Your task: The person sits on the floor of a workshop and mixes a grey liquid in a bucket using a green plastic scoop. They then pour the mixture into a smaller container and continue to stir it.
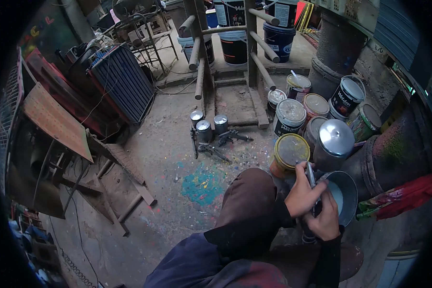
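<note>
Over a dark bucket (pixel 351 211) of pale, whitish-blue liquid, my two hands work close together. My left hand (pixel 301 193) is closed around a slim grey metal tool (pixel 311 175), which looks like part of a spray gun; most of it is hidden by my fingers. My right hand (pixel 325 216) is closed against the same tool from the right, just below the left hand. Beyond the hands stands a yellow-rimmed paint can (pixel 293 150). On the floor farther off lie several spray guns (pixel 213 151) with silver-lidded cups (pixel 204 127).
Several lidded paint cans (pixel 291 111) crowd the right side, with a shiny-lidded metal pot (pixel 336 138) among them. Red cloth (pixel 408 196) drapes beside the bucket. A wooden frame with pegs (pixel 252 53) rises ahead. At left are a radiator-like panel (pixel 122 81) and scrap metal (pixel 122 206).
</note>
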The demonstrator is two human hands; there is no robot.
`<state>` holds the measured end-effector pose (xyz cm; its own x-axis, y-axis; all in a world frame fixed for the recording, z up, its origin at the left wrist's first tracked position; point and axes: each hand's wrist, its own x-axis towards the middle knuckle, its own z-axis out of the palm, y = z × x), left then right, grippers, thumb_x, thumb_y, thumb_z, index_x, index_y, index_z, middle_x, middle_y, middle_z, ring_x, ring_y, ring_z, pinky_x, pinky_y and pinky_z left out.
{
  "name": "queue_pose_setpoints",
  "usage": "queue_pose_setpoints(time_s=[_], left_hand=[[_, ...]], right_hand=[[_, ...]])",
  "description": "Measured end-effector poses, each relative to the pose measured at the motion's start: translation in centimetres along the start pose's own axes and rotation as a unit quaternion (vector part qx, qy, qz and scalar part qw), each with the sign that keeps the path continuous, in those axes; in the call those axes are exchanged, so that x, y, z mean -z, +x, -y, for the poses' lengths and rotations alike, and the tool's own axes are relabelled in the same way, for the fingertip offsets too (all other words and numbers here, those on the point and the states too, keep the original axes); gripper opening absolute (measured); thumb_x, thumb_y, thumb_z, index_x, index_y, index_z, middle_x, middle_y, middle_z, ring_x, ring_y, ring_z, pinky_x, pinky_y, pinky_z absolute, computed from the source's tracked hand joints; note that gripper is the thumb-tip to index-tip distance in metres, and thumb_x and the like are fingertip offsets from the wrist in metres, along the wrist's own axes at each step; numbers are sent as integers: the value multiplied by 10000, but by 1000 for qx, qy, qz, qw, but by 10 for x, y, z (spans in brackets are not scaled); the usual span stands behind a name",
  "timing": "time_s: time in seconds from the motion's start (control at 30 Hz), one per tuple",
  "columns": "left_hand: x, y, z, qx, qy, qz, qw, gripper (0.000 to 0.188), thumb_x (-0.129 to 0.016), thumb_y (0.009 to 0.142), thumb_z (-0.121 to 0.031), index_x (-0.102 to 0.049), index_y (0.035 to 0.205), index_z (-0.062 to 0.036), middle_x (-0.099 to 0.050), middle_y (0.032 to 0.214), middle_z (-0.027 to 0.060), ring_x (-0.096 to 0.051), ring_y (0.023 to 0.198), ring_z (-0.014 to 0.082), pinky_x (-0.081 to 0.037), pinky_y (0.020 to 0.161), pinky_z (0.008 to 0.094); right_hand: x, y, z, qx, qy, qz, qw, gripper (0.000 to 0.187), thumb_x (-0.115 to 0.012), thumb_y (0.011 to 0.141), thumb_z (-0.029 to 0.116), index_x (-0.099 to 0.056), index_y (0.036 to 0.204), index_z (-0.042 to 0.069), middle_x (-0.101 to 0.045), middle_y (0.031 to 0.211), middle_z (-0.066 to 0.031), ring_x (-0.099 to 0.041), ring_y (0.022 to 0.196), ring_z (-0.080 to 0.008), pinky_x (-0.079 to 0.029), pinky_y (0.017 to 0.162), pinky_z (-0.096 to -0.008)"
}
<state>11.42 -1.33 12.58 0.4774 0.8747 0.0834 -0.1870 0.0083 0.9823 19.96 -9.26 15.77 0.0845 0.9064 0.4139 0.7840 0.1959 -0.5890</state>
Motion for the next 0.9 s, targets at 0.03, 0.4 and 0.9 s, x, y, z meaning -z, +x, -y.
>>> queue_pose_setpoints(time_s=[0.03, 0.4, 0.9], left_hand=[[-3, -2, -3, -35, 30, -16, 999, 612, -619, 837, -260, -210, 1229, -30, -484, 1008, 163, -528, 909, 206, -439, 793, 334], [61, 0, -67, 2, 74, 292, 954, 659, -608, 853, -250, -204, 1323, -27, -539, 1102, 230, -569, 975, 264, -443, 838, 355], [435, 172, 281, 318, 88, -512, 793, 775, -760, 637, -476, -519, 1147, 56, -570, 1066, 156, -570, 909, 261, -485, 736, 403]], right_hand=[[0, 0, 0, -21, -6, 13, 1000, 564, -682, 611, 140, -477, 1114, -11, -542, 984, -210, -582, 827, -399, -469, 716, -430], [-24, -19, 12, -129, 4, -125, 984, 387, -674, 691, 186, -527, 987, -13, -591, 750, -159, -601, 639, -314, -463, 593, -382], [3, -97, 12, -150, -307, -227, 912, 381, -703, 620, 91, -605, 985, 41, -613, 800, -98, -606, 723, -242, -463, 615, -332]])
